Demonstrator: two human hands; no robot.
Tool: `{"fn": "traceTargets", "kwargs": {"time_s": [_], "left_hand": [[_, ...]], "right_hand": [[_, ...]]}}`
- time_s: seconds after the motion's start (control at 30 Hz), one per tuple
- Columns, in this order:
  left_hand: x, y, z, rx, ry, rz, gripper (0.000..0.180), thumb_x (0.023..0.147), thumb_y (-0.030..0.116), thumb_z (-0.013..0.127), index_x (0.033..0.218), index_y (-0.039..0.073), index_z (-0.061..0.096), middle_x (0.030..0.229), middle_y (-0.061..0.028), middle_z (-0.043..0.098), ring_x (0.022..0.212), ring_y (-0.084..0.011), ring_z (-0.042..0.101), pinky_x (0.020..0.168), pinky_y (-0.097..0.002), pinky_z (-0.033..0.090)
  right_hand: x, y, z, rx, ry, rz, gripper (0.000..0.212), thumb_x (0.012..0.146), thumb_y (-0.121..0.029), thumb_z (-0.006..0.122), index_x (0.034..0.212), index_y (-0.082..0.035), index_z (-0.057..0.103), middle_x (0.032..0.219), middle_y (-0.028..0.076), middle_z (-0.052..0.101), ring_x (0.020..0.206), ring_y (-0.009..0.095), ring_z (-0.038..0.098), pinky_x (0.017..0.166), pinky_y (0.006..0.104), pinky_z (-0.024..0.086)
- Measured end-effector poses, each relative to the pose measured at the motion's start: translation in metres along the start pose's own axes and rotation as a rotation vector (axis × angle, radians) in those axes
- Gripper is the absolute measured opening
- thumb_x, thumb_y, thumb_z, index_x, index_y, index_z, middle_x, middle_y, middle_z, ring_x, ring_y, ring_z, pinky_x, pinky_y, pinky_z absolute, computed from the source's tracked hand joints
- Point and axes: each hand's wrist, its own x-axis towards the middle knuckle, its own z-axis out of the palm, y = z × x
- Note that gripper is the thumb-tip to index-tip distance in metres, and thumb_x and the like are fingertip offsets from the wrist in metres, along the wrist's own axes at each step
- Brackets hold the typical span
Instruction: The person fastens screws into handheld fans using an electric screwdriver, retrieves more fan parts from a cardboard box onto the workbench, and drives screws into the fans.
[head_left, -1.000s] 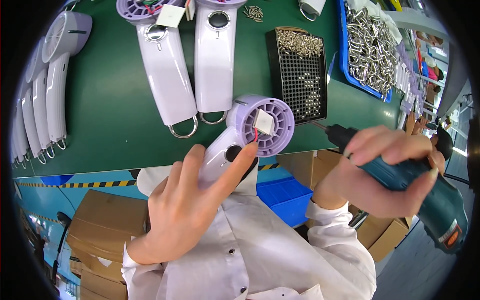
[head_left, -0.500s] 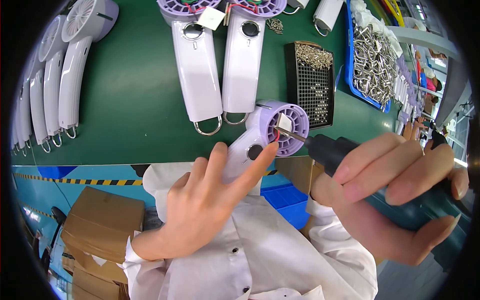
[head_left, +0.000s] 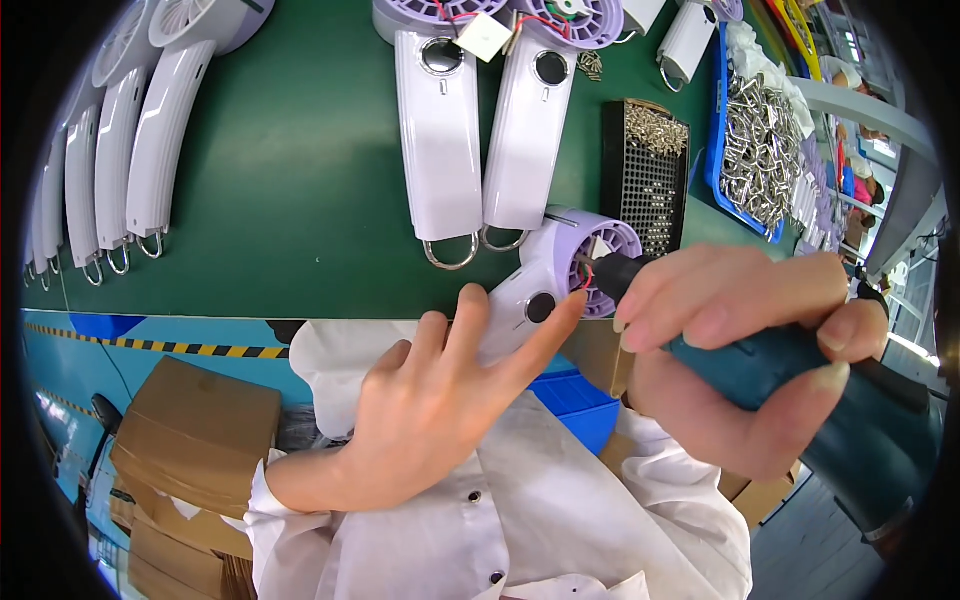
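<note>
At the near edge of the table lies a white handheld fan (head_left: 513, 301) with an open purple head (head_left: 552, 237). My left hand (head_left: 415, 425) lies over its handle, gripping it, with the index finger reaching to the head's rim. Inside the head show red wires and a white square piece (head_left: 601, 248). My right hand (head_left: 740, 345) is wrapped around a dark teal electric screwdriver (head_left: 860, 430). Its black nose (head_left: 622, 273) points into the fan head; the tip of the bit is hard to make out there.
Two open fans (head_left: 440, 150) (head_left: 528, 140) lie beyond, wires showing. A black screw tray (head_left: 616, 170) and a blue bin (head_left: 716, 130) of metal loops stand at right. Finished-looking fans (head_left: 165, 150) line the left. Cardboard boxes (head_left: 200, 410) sit below the table.
The screwdriver has moved in toward the fan head, and less of its bit shows. My left hand keeps its place on the fan. The whole view has shifted slightly.
</note>
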Motion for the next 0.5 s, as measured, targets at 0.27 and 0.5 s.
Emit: {"fn": "traceTargets", "kwargs": {"time_s": [0.27, 0.5], "left_hand": [[0.0, -0.001, -0.003, -0.014, -0.015, 0.016, 0.083, 0.065, 0.006, 0.061, 0.143, 0.03, 0.044, 0.097, -0.0099, 0.05, 0.056, -0.0141, 0.043, 0.037, -0.0219, 0.04], [-0.002, 0.0, -0.006, 0.003, -0.023, 0.008, 0.081, 0.068, 0.007, 0.062, 0.143, 0.028, 0.043, 0.094, -0.0108, 0.048, 0.06, -0.015, 0.047, 0.041, -0.0232, 0.045]], "right_hand": [[0.003, 0.002, 0.007, -0.033, 0.023, 0.0, 0.025, 0.094, -0.023, 0.042, 0.111, -0.006, 0.036, 0.075, 0.017, 0.052, 0.041, 0.026, 0.051, 0.037, 0.0393, 0.049], [0.005, -0.014, 0.008, -0.008, 0.012, -0.046, 0.03, 0.094, -0.026, 0.055, 0.112, -0.007, 0.039, 0.074, 0.015, 0.055, 0.047, 0.026, 0.054, 0.042, 0.0356, 0.048]]}}
